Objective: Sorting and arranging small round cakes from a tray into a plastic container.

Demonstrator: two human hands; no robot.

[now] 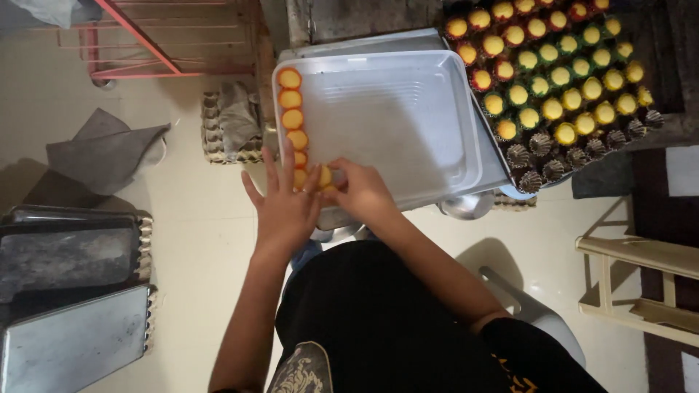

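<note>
My left hand (284,207) (fingers spread) steadies the cakes (293,120) rowed along the tray (408,116)'s left edge while my right hand (362,191) pinches one into line.

Container (393,116): translucent white plastic. Cakes (292,109) lined along its edge: orange-yellow tops with darker orange rims. Cake (325,175) between the left hand (285,207) and right hand (362,191): yellow. Baking tray (524,171): dark, holding yellow cakes in red, green and yellow paper cups (553,76); the near row of fluted moulds (542,144) is dark brown. Floor (196,240): cream tile. Rack (145,44): pink. Cloth (102,153): grey. Stool (641,284): pale cream. Shirt (386,320): black with a patterned print.
</note>
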